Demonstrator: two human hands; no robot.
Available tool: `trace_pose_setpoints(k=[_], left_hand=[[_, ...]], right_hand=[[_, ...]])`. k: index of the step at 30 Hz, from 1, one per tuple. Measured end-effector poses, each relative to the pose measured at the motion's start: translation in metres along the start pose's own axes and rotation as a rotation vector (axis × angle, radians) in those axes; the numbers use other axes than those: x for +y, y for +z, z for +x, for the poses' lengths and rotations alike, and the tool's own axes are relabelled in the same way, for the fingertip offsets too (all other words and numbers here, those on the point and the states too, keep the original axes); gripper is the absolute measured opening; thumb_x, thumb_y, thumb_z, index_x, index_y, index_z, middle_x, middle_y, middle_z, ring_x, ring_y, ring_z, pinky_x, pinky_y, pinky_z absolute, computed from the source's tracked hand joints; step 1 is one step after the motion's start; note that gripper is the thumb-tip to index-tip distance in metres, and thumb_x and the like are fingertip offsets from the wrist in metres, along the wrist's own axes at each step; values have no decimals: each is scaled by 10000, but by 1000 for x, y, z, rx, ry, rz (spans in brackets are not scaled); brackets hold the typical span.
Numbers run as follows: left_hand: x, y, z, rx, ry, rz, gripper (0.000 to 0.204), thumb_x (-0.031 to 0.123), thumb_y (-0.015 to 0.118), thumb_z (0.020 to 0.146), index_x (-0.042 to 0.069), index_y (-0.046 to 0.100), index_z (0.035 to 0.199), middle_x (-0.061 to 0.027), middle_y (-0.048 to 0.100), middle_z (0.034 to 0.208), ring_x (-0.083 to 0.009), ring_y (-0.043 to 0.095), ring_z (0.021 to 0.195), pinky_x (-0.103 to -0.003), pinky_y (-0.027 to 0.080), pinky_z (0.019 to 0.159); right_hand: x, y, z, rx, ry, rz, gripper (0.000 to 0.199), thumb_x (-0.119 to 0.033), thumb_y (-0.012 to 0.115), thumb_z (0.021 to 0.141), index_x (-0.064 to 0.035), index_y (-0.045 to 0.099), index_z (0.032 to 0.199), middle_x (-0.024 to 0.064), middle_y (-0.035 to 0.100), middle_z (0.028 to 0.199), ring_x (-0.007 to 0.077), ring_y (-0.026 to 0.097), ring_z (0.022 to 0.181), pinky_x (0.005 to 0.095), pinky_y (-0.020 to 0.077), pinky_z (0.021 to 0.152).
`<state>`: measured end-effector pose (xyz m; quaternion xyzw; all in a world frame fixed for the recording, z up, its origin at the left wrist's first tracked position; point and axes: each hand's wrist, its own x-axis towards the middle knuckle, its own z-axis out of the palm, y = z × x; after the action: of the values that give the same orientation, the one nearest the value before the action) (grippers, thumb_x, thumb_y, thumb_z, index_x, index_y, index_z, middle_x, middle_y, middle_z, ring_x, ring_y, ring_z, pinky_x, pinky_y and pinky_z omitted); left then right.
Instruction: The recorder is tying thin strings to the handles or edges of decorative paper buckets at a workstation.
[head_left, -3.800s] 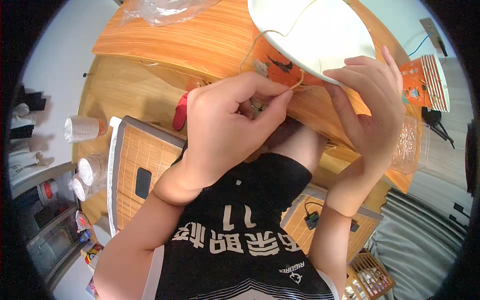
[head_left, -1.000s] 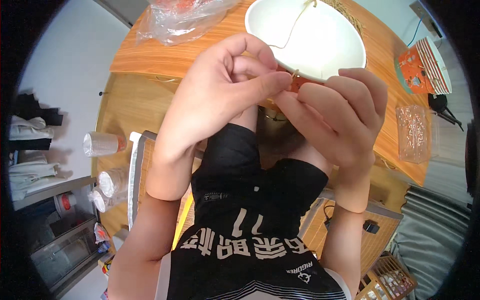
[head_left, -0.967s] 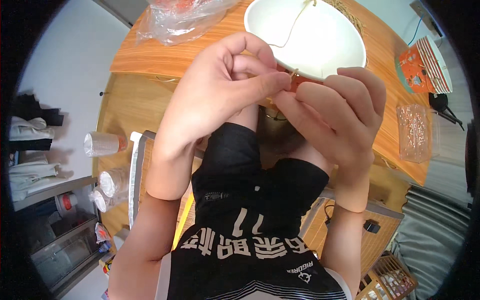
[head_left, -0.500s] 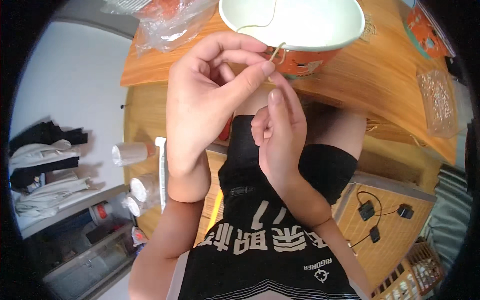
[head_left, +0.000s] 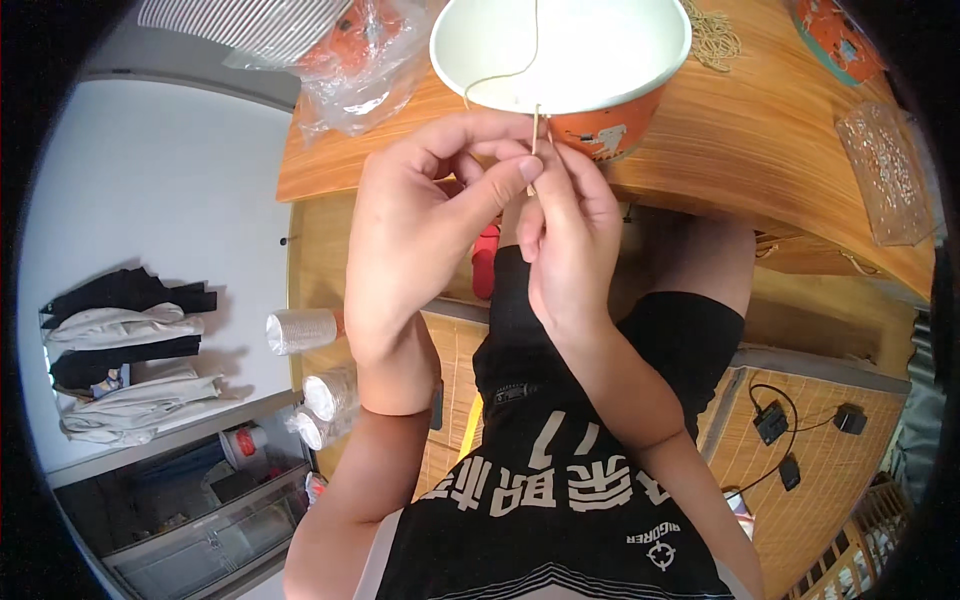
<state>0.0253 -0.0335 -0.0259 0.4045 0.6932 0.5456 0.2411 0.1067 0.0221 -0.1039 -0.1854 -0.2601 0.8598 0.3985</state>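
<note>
A paper bucket (head_left: pixel 605 130), orange outside and white inside, stands at the near edge of the wooden table (head_left: pixel 745 140). One thin tan cord (head_left: pixel 536 130) comes over or through its near rim, and another length lies curved inside the bucket. Just below that rim, my left hand (head_left: pixel 420 220) pinches the cord between thumb and forefinger. My right hand (head_left: pixel 575 240) meets it there, thumb and fingers closed at the cord's hanging strands. The fingers partly hide the cord's end, and whether it is knotted cannot be made out.
A coil of tan cord (head_left: pixel 715 40) lies behind the bucket. Clear plastic wrapping (head_left: pixel 355 95) sits at the table's left, a clear packet (head_left: pixel 885 175) at its right, near another orange bucket (head_left: pixel 838 42). Wrapped cup stacks (head_left: pixel 300 331) stand lower left.
My right hand has risen and closed in on the cord beside the left hand. The strands now hang straighter below the rim. The whole view has shifted slightly.
</note>
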Motion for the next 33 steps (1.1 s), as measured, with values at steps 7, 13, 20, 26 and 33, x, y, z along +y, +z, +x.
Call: trace_pose_setpoints(k=[7, 13, 20, 26, 33], left_hand=[[3, 12, -5, 239, 75, 217, 109, 46, 740, 847, -13, 723, 936, 9, 680, 775, 3, 426, 584, -175, 353, 506], [-22, 31, -9, 511, 136, 65, 87, 45, 764, 840, 0, 732, 906, 13, 675, 757, 15, 409, 529, -164, 309, 472], [-12, 36, -9, 417, -140, -380, 126, 83, 748, 877, -29, 718, 928, 27, 614, 667, 8, 439, 533, -162, 316, 473], [-12, 36, -6, 386, -178, -399, 143, 99, 759, 871, -26, 718, 927, 21, 620, 677, 1, 469, 559, -161, 341, 488], [-19, 32, -9, 380, -38, -143, 102, 55, 748, 864, -24, 730, 925, 71, 587, 677, 12, 462, 584, -146, 347, 517]], right_hand=[[-5, -9, -8, -19, -145, -156, 208, -164, 630, 972, 8, 646, 1087, -3, 623, 755, 37, 521, 567, 185, 368, 483], [-2, -6, -20, -94, -292, -310, 206, -162, 533, 1021, 22, 624, 1031, 16, 561, 661, 63, 490, 535, 194, 367, 499], [15, -20, -5, -96, -495, -509, 83, -33, 689, 890, 8, 682, 961, 38, 647, 728, 99, 571, 591, 242, 429, 542], [7, -18, -1, -78, -657, -701, 90, -40, 727, 835, -41, 712, 924, 74, 647, 699, 169, 596, 584, 285, 443, 545], [0, -30, 8, -234, -759, -937, 151, 20, 653, 894, 24, 692, 1039, 45, 711, 826, 112, 633, 690, 253, 500, 614]])
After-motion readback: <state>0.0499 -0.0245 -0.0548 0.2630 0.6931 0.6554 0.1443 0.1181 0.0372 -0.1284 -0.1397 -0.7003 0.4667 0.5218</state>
